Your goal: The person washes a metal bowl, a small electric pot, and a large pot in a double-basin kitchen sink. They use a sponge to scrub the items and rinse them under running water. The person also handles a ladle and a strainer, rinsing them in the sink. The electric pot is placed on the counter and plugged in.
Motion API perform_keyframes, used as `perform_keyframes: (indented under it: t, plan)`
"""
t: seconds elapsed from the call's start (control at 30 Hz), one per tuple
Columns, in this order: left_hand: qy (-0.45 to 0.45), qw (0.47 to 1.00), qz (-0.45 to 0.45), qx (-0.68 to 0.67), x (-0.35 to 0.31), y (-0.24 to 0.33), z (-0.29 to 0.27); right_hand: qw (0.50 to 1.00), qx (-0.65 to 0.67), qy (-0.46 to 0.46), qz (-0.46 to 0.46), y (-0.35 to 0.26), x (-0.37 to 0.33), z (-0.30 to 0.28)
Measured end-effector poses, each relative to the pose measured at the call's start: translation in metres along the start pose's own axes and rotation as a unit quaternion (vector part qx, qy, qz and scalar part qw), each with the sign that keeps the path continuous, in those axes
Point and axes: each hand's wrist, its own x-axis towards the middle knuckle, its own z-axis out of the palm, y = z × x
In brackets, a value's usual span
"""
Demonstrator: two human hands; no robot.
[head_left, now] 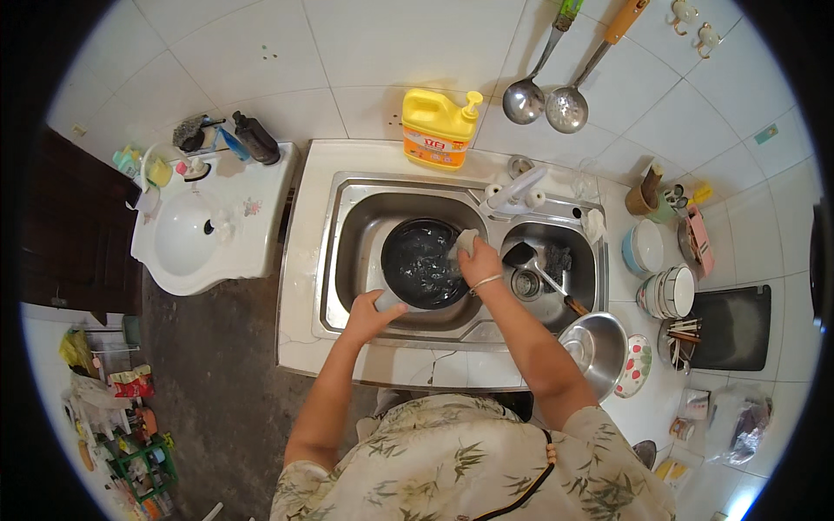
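Steel gleams nearest: an empty round metal bowl (597, 346) sits on the white tiled table (300, 286). Further in, the left hand (369, 315) grips the near rim of a round black pan (423, 263) in the left basin of the stainless double sink (347, 195). The right hand (479, 263) presses a pale sponge (466, 241) against the pan's far edge. Beyond stands a yellow detergent jug (438, 128).

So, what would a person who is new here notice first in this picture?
Probably the black pan in the left basin of the steel sink: the left hand grips its near edge while the right hand presses a pale sponge on its rim. Next comes the yellow detergent bottle behind the sink against the tiled wall.
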Motion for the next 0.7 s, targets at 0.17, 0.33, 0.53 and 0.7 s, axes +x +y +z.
perform_keyframes:
  t: [0.17,0.33,0.53,0.7]
  plan:
    - [0.005,0.976,-0.21,0.057,0.01,0.01,0.011,1.0,-0.003,0.009,0.01,0.009,-0.018,0.013]
    - [0.07,0.989,-0.118,0.054,-0.004,-0.007,0.03,0.999,-0.034,-0.022,0.01,0.015,-0.029,0.009]
    - [0.086,0.993,-0.07,0.047,-0.02,-0.013,0.045,0.958,-0.114,0.089,-0.249,0.013,-0.038,-0.005]
    - [0.07,0.997,-0.036,0.002,-0.027,-0.005,0.05,0.895,-0.144,-0.085,-0.413,0.003,-0.043,-0.016]
